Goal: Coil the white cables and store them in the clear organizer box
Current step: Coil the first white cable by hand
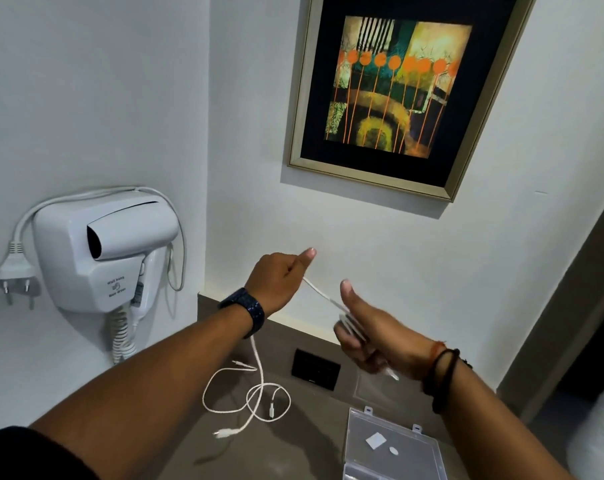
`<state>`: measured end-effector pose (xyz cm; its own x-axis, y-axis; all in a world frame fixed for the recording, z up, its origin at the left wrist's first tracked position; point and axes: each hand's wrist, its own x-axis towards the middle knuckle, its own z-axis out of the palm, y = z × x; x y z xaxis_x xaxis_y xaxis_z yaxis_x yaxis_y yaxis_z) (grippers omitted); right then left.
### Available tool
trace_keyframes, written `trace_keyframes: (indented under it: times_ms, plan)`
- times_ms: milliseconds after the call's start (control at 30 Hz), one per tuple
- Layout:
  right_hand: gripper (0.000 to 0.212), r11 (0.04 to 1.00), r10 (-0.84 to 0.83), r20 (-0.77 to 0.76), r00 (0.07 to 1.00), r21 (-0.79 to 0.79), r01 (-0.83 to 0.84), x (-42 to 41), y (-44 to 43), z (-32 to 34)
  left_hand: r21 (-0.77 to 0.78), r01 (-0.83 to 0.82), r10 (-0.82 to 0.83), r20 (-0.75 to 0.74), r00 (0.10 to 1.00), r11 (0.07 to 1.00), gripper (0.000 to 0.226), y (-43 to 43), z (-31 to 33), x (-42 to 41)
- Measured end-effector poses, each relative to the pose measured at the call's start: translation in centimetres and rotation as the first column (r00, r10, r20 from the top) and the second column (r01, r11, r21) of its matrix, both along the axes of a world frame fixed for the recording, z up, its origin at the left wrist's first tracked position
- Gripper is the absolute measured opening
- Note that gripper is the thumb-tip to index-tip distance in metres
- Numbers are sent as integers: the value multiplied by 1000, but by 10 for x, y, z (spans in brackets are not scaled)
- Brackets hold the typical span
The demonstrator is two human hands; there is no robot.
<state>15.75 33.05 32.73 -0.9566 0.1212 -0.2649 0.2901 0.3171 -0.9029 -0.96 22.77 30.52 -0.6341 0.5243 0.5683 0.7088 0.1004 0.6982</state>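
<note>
My left hand (280,273) is raised above the counter and pinches a white cable (319,292) that runs taut to my right hand (370,336). Several loops of that cable are wound around the right hand's fingers, and a plug end sticks out below the palm. The cable's slack drops from under my left wrist down to the counter. More white cable (255,403) lies there in loose loops with connector ends showing. The clear organizer box (394,445) sits open at the lower right with small white bits inside.
A white wall-mounted hair dryer (110,251) with a coiled cord and a loose plug hangs on the left wall. A black socket plate (315,368) is set into the brown counter (286,452). A framed picture (397,91) hangs above.
</note>
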Motion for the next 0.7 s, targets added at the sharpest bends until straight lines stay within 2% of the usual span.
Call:
trace_keyframes:
  times_ms: [33, 100, 167, 200, 233, 267, 300, 333, 367, 400, 433, 467, 500, 533, 567, 600, 633, 667, 700]
  plan:
    - [67, 973, 56, -96, 994, -217, -75, 2, -4, 9, 5, 10, -10, 56, 998, 1000, 65, 1, -1, -1]
    - [51, 822, 45, -351, 935, -518, -234, 3, -14, 32, 15, 81, -82, 152, 985, 997, 67, 5, -7, 5]
    - [34, 734, -195, -578, 793, -622, -273, 0, -23, 55, 1, 188, -185, 189, 964, 982, 65, 8, -14, 15]
    - [28, 724, -394, -623, 676, -663, -189, -3, -24, 65, -29, 229, -220, 182, 958, 973, 62, 9, -18, 19]
    - [24, 702, -595, -615, 517, -711, -38, -5, -22, 73, -65, 252, -238, 169, 956, 965, 61, 9, -21, 22]
    - [22, 647, -748, -581, 319, -747, 156, -6, -17, 79, -96, 264, -248, 153, 957, 960, 61, 9, -25, 25]
    - [20, 552, -825, -556, 104, -752, 360, -6, -9, 83, -113, 269, -254, 134, 958, 956, 62, 9, -28, 27]
    - [15, 443, -815, -573, -82, -709, 549, -6, 0, 83, -118, 272, -260, 112, 959, 955, 62, 8, -30, 29]
    - [9, 350, -734, -654, -182, -595, 723, -4, 10, 81, -116, 274, -265, 88, 960, 955, 63, 7, -30, 31]
    - [5, 276, -628, -761, -164, -415, 867, -4, 18, 76, -108, 274, -269, 66, 961, 955, 63, 5, -30, 31]
    - [12, 222, -542, -840, -30, -177, 959, -4, 24, 66, -94, 270, -267, 43, 963, 958, 63, 3, -28, 30]
    - [28, 168, -488, -850, 196, 129, 977, -4, 27, 52, -72, 256, -255, 19, 967, 964, 63, 1, -24, 28]
    - [47, 120, -452, -774, 445, 441, 889, -3, 29, 39, -46, 232, -233, -3, 973, 972, 63, -1, -20, 25]
    - [62, 120, -429, -629, 649, 672, 731, -2, 27, 28, -16, 202, -203, -21, 979, 979, 64, -3, -15, 22]
    - [72, 186, -407, -461, 789, 804, 565, 0, 22, 19, 14, 174, -173, -30, 984, 985, 64, -4, -10, 18]
    - [78, 313, -380, -302, 874, 848, 429, 1, 17, 13, 39, 149, -148, -30, 989, 988, 63, -4, -6, 15]
    - [82, 490, -341, -155, 927, 812, 316, 2, 10, 10, 53, 125, -125, -15, 992, 991, 63, -4, -3, 10]
    - [83, 670, -277, -31, 960, 710, 216, 3, 3, 9, 58, 101, -102, 13, 995, 993, 62, -4, 0, 6]
    - [81, 809, -188, 59, 980, 575, 120, 4, -5, 9, 63, 77, -80, 46, 996, 995, 61, -4, 1, 2]
